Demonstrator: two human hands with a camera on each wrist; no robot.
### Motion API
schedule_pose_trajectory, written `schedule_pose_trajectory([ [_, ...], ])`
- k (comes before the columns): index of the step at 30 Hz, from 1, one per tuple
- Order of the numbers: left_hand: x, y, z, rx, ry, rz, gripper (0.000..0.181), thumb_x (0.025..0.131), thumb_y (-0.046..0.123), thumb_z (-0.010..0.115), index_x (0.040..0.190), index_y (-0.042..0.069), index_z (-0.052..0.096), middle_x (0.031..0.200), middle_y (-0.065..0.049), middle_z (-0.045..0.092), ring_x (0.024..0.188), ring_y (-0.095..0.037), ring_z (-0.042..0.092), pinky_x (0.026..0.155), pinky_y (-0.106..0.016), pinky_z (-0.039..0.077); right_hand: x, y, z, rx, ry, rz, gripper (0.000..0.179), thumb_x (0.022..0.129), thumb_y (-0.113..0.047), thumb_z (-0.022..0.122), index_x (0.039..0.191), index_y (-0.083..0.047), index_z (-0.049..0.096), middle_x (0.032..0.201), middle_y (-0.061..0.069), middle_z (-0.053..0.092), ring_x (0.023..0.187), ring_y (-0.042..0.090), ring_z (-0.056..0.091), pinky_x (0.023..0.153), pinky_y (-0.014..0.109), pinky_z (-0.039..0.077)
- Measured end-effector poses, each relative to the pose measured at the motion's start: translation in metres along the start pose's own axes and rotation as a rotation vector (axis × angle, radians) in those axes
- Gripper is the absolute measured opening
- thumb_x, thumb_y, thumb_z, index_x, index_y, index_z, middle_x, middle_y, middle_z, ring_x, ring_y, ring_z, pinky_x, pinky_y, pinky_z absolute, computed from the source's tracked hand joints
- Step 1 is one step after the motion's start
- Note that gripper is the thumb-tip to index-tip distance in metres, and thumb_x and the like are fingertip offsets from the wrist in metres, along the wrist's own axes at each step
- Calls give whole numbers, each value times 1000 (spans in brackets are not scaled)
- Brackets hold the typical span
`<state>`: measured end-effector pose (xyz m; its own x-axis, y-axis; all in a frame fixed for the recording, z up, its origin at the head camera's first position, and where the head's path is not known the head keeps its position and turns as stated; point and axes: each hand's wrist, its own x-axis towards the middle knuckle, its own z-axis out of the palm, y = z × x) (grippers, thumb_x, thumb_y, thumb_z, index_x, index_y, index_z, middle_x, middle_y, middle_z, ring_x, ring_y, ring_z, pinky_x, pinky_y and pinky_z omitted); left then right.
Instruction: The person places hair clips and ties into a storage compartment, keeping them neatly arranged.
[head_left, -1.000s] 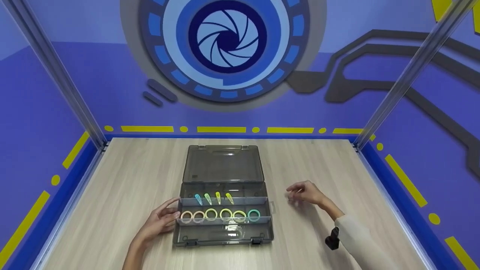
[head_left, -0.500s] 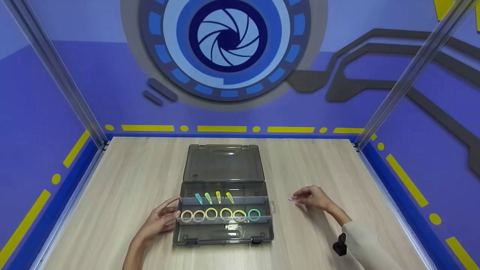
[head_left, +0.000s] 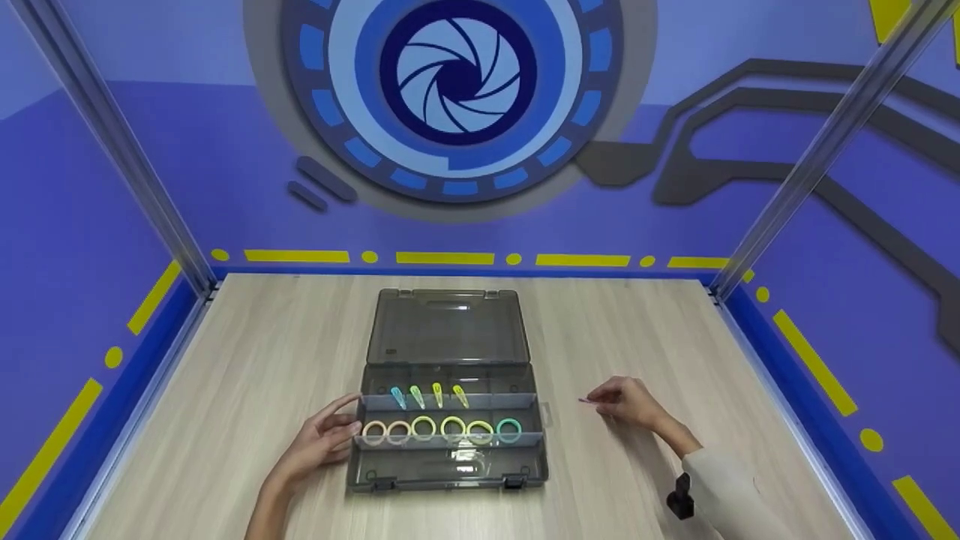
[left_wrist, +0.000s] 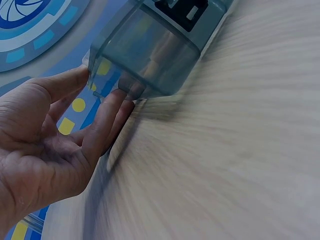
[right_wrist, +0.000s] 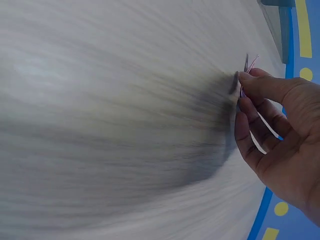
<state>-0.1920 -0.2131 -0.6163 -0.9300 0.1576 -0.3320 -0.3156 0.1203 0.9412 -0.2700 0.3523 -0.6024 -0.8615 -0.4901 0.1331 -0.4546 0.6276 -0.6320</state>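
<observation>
On the table, an open grey see-through storage box has two crosswise dividers. Snap hair clips in blue, pale green and yellow hang over the back divider. Peach, yellow and green hair ties sit in a row along the front divider. My left hand touches the box's left end with thumb and fingertips, as the left wrist view also shows. Right of the box, my right hand pinches a thin pink-purple hair clip between thumb and fingers, low over the table; the fingers hide much of it.
The box's lid lies folded back behind it. Blue printed walls and metal posts bound the wooden table at the back and sides.
My right hand has drawn slightly right and toward me; the clip now shows at its fingertips. My left hand and the box have stayed in place.
</observation>
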Motion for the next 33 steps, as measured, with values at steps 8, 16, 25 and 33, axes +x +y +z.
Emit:
schedule_pose_trajectory([
  [8,-1,1,-1,-1,-7,4,67,102,29,65,160,14,34,142,-23,53,109,-19,64,91,-40,58,1,-1,2,-67,155,78,12,87,8,72,98,5,77,94,19,73,83,32,68,71,31,56],
  [16,-1,2,1,3,13,-6,67,101,30,66,159,15,36,139,-20,54,109,-20,62,88,-39,58,-1,6,7,-69,152,179,14,90,7,70,101,1,76,96,15,70,81,21,64,69,23,50],
  [25,0,-1,1,4,27,-30,68,100,32,67,159,16,36,141,-22,54,112,-20,65,89,-40,59,-1,4,16,-60,96,-2,15,89,3,74,104,1,76,95,15,68,81,27,67,70,30,55],
  [33,0,-1,2,12,26,-17,67,101,32,66,159,16,37,141,-23,54,114,-22,65,90,-41,58,1,-4,22,-177,113,-93,10,87,0,77,95,-5,81,98,8,69,91,25,61,75,35,53],
])
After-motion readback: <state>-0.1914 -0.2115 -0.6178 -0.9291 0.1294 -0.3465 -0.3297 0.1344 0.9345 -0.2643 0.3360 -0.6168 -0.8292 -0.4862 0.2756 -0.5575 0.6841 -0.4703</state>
